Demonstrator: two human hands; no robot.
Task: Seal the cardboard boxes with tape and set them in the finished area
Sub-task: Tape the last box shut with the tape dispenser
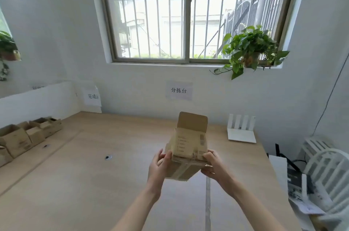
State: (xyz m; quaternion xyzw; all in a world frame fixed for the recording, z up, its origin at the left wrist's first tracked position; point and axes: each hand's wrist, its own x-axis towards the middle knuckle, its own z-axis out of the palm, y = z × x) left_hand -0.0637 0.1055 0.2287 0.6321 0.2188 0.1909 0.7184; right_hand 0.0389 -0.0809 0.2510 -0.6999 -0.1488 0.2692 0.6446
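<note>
A small brown cardboard box is held up above the wooden table, tilted away from me, with its far flap standing open at the top. My left hand grips its left side, thumb on the near face. My right hand grips its right side, fingers curled round the lower edge. Clear tape runs across the box's near bottom face. No tape roll is visible.
Several open cardboard boxes stand in a row on the left table below a paper sign. A white rack sits at the table's back right. White chairs and papers crowd the right edge. A potted plant hangs from the sill.
</note>
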